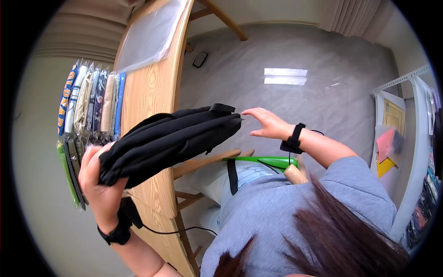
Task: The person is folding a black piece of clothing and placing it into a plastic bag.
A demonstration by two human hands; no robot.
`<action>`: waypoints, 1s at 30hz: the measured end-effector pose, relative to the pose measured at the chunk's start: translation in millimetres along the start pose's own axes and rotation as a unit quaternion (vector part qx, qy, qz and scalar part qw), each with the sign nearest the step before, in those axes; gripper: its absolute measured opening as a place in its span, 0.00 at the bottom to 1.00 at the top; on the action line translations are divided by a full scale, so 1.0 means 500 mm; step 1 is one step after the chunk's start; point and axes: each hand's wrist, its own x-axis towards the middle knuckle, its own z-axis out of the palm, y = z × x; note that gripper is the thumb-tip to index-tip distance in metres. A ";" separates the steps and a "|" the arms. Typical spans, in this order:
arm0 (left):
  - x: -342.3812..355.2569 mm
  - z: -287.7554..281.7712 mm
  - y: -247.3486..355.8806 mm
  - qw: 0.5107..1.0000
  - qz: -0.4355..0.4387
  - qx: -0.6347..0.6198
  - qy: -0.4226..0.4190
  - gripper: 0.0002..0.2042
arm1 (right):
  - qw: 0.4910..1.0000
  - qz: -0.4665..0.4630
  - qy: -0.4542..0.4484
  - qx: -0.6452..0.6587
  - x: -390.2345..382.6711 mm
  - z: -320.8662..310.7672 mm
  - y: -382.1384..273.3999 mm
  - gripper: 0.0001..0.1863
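A thick bundle of folded black cloth (173, 138), perhaps a garment, is held up at a slant above the wooden table's edge. My left hand (98, 177) grips its lower left end, with the fingers behind and the thumb underneath. At the bundle's upper right end, my right hand (266, 123) is spread, thumb and forefinger apart. Its fingertips come very close to the cloth; whether they touch it I cannot tell. Black bands with small boxes circle both wrists, and a black cable runs from the left one.
Under the bundle stands a light wooden table (150, 92). Clear plastic bags (152, 34) lie at its far end. Several bagged folded garments (94, 99) stand in rows along its left side. White metal shelving (417, 111) with packed items is at right. A small black-rimmed object (200, 59) lies on the floor.
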 end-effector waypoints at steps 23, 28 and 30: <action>-0.424 -0.180 -0.041 0.934 -0.274 -0.041 0.224 0.15 | 0.963 0.073 0.004 0.258 0.129 0.005 -0.054 0.08; -0.633 -0.140 -0.059 0.765 -0.449 -0.258 0.383 0.15 | 0.984 -0.049 -0.016 0.168 0.243 -0.031 -0.229 0.06; -0.711 -0.124 -0.057 0.707 -0.485 -0.289 0.425 0.17 | 0.985 -0.089 -0.068 0.129 0.305 -0.022 -0.327 0.06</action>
